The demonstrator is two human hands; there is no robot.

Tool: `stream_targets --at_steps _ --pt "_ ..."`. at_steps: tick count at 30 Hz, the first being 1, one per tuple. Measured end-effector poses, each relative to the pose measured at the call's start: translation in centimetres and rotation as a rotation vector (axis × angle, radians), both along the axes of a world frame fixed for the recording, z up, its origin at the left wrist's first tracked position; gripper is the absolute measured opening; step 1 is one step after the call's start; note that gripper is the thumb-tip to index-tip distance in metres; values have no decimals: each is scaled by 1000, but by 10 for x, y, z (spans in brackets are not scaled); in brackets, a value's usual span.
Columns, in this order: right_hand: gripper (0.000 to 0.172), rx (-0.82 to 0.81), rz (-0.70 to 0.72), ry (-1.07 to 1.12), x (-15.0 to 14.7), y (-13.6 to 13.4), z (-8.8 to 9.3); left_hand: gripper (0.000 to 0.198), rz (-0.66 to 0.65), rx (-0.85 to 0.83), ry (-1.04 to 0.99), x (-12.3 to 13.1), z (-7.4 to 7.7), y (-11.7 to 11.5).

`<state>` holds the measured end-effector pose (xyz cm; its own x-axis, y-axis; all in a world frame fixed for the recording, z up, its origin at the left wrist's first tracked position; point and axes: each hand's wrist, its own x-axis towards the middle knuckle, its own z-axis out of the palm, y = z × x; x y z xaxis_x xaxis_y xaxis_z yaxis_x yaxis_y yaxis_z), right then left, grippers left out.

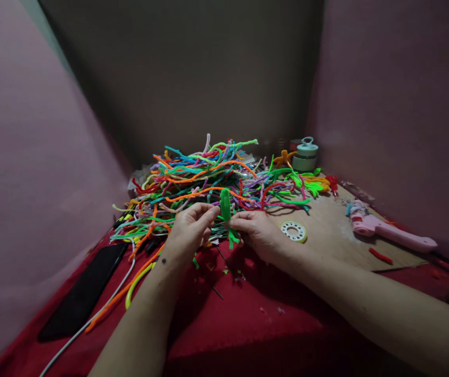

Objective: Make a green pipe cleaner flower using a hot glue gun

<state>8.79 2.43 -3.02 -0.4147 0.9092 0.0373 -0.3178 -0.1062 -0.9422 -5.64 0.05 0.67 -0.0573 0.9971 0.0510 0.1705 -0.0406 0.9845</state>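
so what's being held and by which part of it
A green fuzzy piece, held around its middle by the left hand and, slightly lower, by the right hand.

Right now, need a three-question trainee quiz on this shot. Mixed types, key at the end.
1. What colour is the piece that the left hand and right hand both hold?

2. Which of these is nearest the right hand?
a) jar
b) ring
c) pink tool

3. True or false: the black slab lies on the red cloth.

Key
1. Green.
2. b
3. True.
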Motion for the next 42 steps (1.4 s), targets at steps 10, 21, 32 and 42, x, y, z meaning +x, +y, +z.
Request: stream_targets --at_steps 10,21,32,42 --pt "22 -101 -109 140 0 -1 4 29 -175 -106 34 12 -9 -4" --pt "25 95 -120 134 8 8 11 21 -195 -273 113 20 -6 -7" --pt "34 160 -103 56 15 15 15 33 -221 -168 134 21 -7 -9" --pt "35 172 -133 167 14 18 12 27 -188 -188 -61 19 -9 -5"
